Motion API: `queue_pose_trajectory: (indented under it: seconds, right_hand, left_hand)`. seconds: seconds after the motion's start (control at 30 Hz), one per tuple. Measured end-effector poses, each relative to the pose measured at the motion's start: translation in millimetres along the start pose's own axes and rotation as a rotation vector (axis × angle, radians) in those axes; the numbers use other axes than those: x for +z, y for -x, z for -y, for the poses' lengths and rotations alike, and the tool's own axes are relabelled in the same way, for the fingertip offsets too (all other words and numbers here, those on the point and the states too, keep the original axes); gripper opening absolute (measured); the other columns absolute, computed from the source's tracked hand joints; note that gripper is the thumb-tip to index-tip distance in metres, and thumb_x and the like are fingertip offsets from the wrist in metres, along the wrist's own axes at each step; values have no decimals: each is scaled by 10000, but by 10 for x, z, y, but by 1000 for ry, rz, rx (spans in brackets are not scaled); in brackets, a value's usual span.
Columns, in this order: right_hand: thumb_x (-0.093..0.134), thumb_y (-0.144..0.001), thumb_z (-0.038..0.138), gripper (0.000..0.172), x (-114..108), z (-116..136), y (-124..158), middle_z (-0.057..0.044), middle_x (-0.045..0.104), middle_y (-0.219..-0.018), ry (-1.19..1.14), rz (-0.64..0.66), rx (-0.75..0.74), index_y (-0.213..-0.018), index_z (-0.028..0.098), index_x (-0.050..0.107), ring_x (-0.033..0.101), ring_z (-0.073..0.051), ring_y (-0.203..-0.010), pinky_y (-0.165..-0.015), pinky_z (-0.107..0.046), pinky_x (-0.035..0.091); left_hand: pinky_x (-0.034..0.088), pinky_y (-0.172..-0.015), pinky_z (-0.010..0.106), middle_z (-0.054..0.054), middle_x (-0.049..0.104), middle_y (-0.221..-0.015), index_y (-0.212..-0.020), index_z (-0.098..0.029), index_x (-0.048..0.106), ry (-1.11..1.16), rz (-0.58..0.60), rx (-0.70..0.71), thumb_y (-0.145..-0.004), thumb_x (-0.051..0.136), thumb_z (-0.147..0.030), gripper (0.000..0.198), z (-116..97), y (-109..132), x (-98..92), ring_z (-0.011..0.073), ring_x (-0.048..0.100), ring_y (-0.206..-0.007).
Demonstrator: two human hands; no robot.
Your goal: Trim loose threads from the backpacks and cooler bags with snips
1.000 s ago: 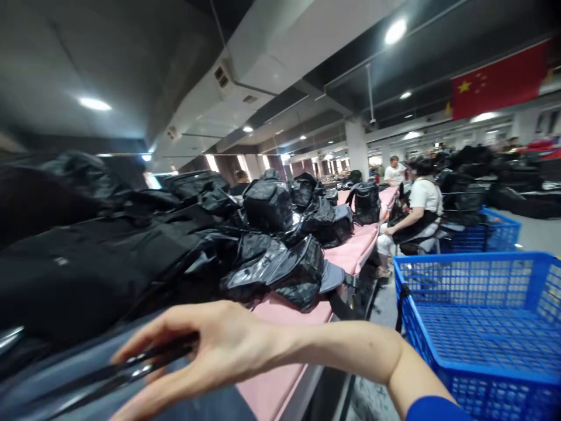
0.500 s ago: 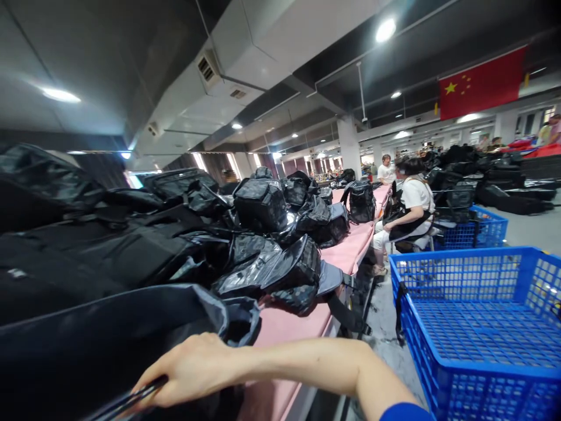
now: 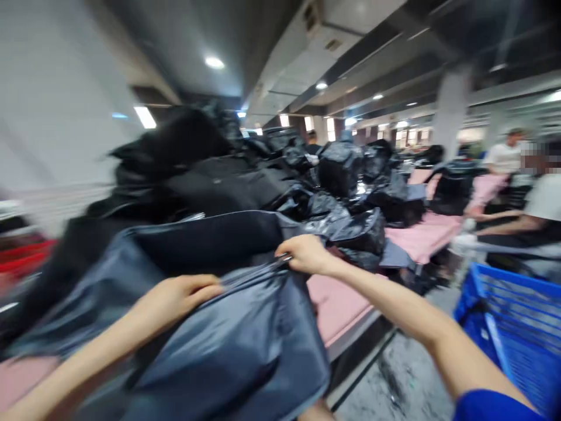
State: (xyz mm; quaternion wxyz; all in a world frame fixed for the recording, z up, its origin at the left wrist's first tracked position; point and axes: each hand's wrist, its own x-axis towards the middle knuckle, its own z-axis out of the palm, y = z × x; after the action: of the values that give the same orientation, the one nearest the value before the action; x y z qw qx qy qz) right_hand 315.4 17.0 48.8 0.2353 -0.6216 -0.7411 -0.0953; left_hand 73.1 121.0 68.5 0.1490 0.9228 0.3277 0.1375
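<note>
A large bag (image 3: 245, 345) with dark grey-blue fabric and an opening at its top lies in front of me on a pink-covered table (image 3: 339, 307). The fingers of my left hand (image 3: 184, 295) are closed on the fabric edge at the middle of the opening. Further right, my right hand (image 3: 305, 254) pinches the same edge near its right end, where the cloth bunches into folds. The picture is somewhat smeared by motion.
Black bags (image 3: 219, 181) are heaped behind the opening and along the table. A blue plastic crate (image 3: 521, 327) stands on the floor at the right. People in white tops sit at the right. Something red (image 3: 26, 257) is at the far left.
The view has turned left. My left hand has come into view on the fabric. My right hand now holds the edge higher up, and the bag's opening shows wider.
</note>
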Motion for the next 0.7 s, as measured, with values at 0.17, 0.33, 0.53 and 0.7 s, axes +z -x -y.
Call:
queue_pose_trajectory:
  seconds: [0.17,0.33,0.53,0.7]
  right_hand:
    - [457,-706,115,309,101,-320,-27,-11,706,-878,-35,10,106,-877,225,690,638,-158,-829,-693,-216,423]
    - [470,-755,200,247,-19,-271,-1,-25,709,-836,-65,17,85,-853,212,697,644,-173,-782,-654,-225,424]
    - [458,-767,216,242,25,-170,43,-18,709,-807,-105,-26,53,-826,215,692,642,-168,-737,-623,-222,415]
    - [467,-767,230,254,29,-175,-254,-46,707,-886,59,-99,107,-872,211,697,643,-208,-819,-641,-247,415]
  left_hand:
    - [417,-675,198,0,680,-758,-716,-188,659,-18,25,-90,-722,473,-451,322,379,355,-237,171,594,-727]
    - [411,-666,216,11,666,-753,-690,-199,639,-132,-196,-109,-743,447,-403,285,485,640,-401,158,581,-708]
    - [412,-704,236,24,625,-784,-718,-182,618,-184,-395,-113,-805,372,-388,332,554,702,-268,152,564,-740]
    - [408,-733,258,52,621,-823,-744,-176,635,-290,-446,-143,-816,385,-368,323,652,479,-329,174,563,-782]
